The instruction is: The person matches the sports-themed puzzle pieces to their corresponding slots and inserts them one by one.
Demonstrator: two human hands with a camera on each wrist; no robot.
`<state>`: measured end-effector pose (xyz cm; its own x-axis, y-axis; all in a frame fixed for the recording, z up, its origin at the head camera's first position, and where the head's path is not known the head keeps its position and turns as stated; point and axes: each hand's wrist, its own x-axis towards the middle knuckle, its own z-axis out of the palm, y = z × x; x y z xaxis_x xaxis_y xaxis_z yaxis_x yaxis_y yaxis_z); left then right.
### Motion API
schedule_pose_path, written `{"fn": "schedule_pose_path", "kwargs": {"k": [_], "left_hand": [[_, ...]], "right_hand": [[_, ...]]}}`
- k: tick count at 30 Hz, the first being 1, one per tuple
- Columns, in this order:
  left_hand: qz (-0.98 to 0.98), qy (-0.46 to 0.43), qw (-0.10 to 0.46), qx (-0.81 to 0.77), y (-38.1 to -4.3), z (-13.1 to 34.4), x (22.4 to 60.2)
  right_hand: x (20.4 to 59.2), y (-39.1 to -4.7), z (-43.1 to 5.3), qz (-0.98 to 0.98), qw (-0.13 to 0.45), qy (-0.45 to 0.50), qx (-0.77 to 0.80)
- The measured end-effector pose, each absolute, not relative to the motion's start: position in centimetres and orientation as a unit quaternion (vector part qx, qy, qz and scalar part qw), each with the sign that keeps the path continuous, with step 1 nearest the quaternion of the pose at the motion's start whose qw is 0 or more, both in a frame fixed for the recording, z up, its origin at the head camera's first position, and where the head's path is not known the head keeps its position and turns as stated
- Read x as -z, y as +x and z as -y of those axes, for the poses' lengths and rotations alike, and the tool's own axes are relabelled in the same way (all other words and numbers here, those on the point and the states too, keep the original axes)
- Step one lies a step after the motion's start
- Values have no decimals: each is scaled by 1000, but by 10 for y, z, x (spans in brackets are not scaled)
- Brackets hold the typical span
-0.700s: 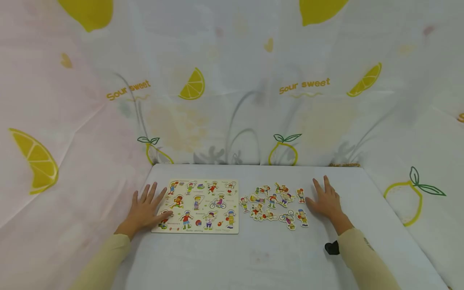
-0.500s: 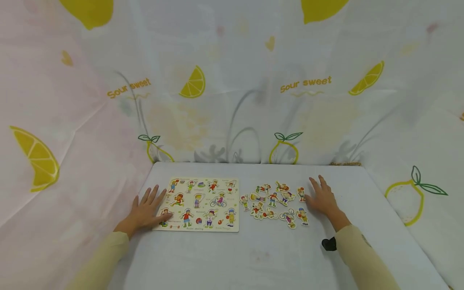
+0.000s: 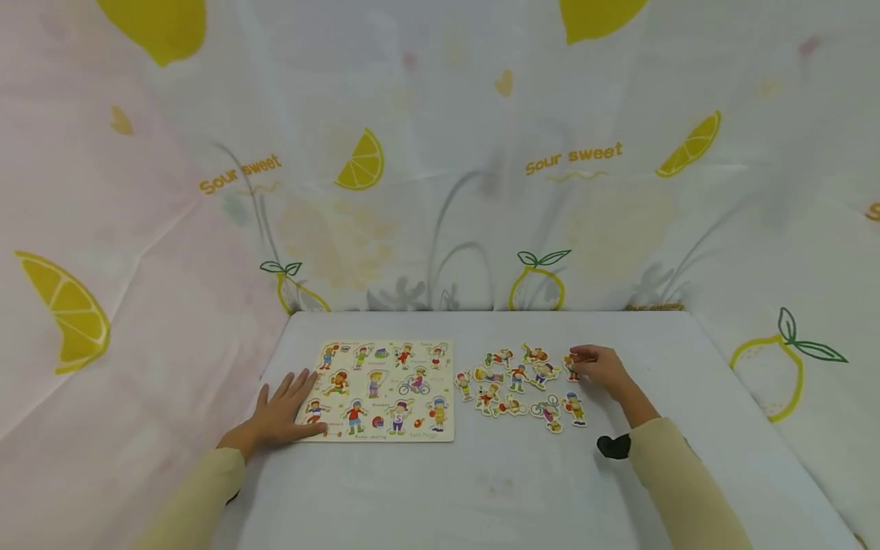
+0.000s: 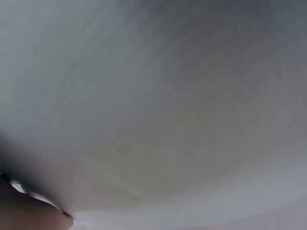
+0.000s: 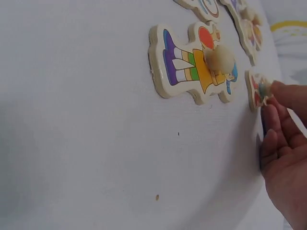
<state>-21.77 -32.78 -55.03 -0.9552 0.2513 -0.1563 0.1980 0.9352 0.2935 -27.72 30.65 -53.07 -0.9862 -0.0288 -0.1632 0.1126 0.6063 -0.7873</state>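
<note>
My left hand (image 3: 278, 412) lies with spread fingers over the left edge of a cream puzzle board (image 3: 367, 438) printed with children playing sports. In the left wrist view only a finger (image 4: 33, 213) shows at the lower corner. At the right end of a group of loose wooden pieces, my right hand (image 3: 608, 374) pinches the knob of a small puzzle piece (image 3: 571, 368). The right wrist view has thumb and fingers around this piece (image 5: 256, 91), partly hiding it. Nearer that camera lies a piece with a yellow-dressed figure (image 5: 204, 79) and a round wooden knob.
Several other knobbed pieces (image 3: 517, 380) lie scattered between the board and my right hand. The white-covered table (image 3: 440, 496) meets a lemon-print cloth (image 3: 440, 176) at the back and sides. A dark object (image 3: 614, 446) shows beside the right sleeve.
My right hand has turned inward and moved slightly left, its spread fingers now closed on the knob of the rightmost small piece. The left hand has slid slightly down the board's edge.
</note>
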Motion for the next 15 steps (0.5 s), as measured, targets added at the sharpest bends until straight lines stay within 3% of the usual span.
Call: {"fn": "schedule_pose_path", "kwargs": {"k": [7, 15], "left_hand": [[-975, 112, 121, -147, -218, 331, 552], [-975, 106, 126, -149, -221, 332, 557]], "right_hand": [[534, -281, -312, -874, 124, 59, 466], [535, -282, -307, -890, 111, 82, 434]]}}
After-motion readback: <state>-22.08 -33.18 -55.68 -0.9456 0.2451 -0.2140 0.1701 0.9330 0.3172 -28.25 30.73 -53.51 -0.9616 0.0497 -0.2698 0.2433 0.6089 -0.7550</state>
